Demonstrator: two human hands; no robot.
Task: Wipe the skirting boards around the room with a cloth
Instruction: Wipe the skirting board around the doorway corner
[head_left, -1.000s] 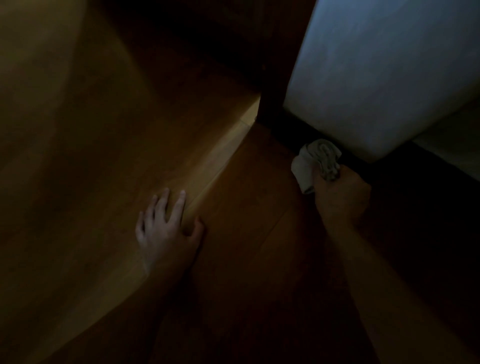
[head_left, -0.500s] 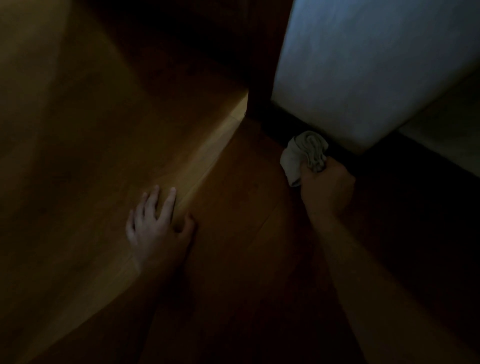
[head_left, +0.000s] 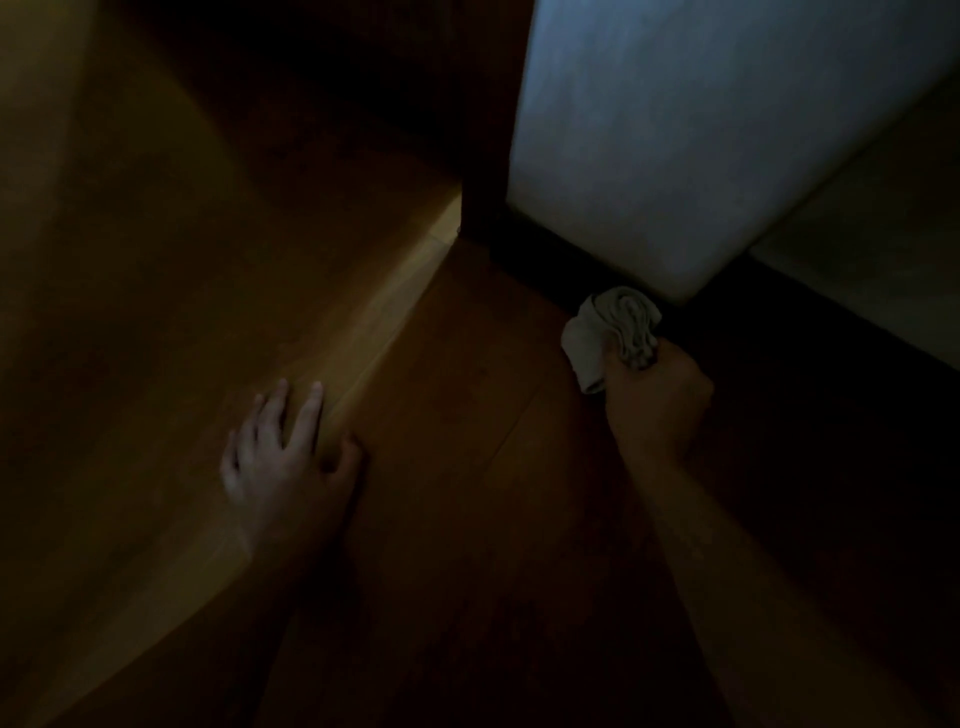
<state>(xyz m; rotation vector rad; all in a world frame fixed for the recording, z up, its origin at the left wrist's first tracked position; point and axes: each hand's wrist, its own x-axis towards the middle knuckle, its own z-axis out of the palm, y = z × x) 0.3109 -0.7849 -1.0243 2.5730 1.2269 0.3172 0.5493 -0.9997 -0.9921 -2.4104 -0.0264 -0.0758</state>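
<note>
The scene is very dark. My right hand (head_left: 657, 402) grips a crumpled pale cloth (head_left: 613, 332) and holds it against the dark skirting board (head_left: 566, 265) at the foot of a pale wall (head_left: 701, 130), close to the wall's outer corner. My left hand (head_left: 288, 457) rests flat with fingers spread on a brown wooden surface (head_left: 182, 312) to the left, the thumb hanging over its lit edge.
A wooden plank floor (head_left: 467, 467) fills the middle. A dark upright post (head_left: 483, 156) stands at the wall's left end, with a thin bright gap beside it. Right of the corner the skirting board continues under another wall (head_left: 883, 208), in deep shadow.
My right hand has slid the cloth along the skirting board toward the wall's outer corner. My left hand keeps its place on the wooden surface; the view shifted slightly.
</note>
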